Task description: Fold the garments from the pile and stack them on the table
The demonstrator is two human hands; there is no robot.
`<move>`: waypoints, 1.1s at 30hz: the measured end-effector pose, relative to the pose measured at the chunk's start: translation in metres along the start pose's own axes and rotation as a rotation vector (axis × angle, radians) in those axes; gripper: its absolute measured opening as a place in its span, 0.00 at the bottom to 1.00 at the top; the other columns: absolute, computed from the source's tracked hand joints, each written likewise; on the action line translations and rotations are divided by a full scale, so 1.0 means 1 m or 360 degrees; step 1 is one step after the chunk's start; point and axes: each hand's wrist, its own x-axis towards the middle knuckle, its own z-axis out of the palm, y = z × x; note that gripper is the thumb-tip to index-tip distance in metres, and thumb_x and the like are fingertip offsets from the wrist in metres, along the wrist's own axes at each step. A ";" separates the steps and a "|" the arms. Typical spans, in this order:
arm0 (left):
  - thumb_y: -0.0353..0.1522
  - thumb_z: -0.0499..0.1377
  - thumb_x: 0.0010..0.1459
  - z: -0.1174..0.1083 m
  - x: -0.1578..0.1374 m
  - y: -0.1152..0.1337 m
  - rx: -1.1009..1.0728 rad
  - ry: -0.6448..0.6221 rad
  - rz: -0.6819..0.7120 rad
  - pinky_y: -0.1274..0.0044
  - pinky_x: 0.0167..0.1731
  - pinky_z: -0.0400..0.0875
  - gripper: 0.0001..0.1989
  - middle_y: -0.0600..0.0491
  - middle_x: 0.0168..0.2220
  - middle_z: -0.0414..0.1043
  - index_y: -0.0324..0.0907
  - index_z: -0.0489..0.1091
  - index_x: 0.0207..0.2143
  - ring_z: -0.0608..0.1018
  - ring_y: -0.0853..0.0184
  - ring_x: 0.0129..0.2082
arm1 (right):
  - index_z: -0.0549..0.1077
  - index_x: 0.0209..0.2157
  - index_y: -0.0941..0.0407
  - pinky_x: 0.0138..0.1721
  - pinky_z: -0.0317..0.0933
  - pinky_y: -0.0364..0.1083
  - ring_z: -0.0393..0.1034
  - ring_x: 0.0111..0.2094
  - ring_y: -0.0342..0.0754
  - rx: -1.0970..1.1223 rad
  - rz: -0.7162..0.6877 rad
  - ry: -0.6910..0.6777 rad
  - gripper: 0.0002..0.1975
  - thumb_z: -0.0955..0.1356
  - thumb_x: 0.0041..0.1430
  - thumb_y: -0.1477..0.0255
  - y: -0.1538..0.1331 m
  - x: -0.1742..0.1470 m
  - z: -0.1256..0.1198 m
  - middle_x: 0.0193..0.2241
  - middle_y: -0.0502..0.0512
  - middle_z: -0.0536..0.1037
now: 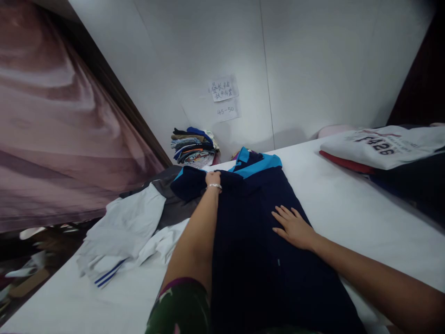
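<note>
A dark navy jacket (250, 222) with bright blue parts at its collar end lies on the white-covered table, stretching from the near edge towards the wall. My left hand (213, 178), a silver bangle at its wrist, is closed on a fold of the jacket near the far left shoulder. Flat on the jacket's right side rests my right hand (292, 227), its fingers spread. The lower end of the jacket runs out of view at the bottom.
Left of the jacket lie a rumpled white garment (128, 222) and a dark grey one (175, 199). Folded clothes (194, 147) are stacked by the wall. A pile topped by a white printed shirt (385, 148) sits right. A pink curtain (62, 125) hangs left; paper notes (225, 95) are on the wall.
</note>
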 end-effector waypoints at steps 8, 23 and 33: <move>0.24 0.57 0.49 -0.072 -0.004 0.108 -0.0234 0.0003 0.1016 0.75 0.42 0.69 0.13 0.56 0.33 0.69 0.38 0.69 0.40 0.73 0.70 0.36 | 0.69 0.56 0.57 0.63 0.45 0.61 0.53 0.63 0.59 0.0794 0.0306 -0.0050 0.28 0.65 0.57 0.58 0.017 0.024 -0.026 0.61 0.62 0.63; 0.31 0.52 0.62 -0.057 -0.280 0.017 0.1037 -0.1671 0.2857 0.75 0.18 0.58 0.04 0.55 0.31 0.68 0.44 0.65 0.38 0.70 0.68 0.25 | 0.69 0.50 0.56 0.45 0.69 0.57 0.74 0.44 0.56 0.2800 0.1082 -0.0019 0.26 0.60 0.62 0.50 0.064 0.100 -0.067 0.44 0.62 0.78; 0.34 0.55 0.59 -0.038 -0.307 -0.020 0.0885 -0.1742 0.2403 0.75 0.22 0.62 0.09 0.57 0.35 0.72 0.43 0.66 0.43 0.73 0.68 0.30 | 0.65 0.55 0.54 0.41 0.71 0.56 0.76 0.33 0.52 0.2333 0.1189 0.0149 0.20 0.63 0.62 0.73 0.089 0.131 -0.066 0.38 0.58 0.80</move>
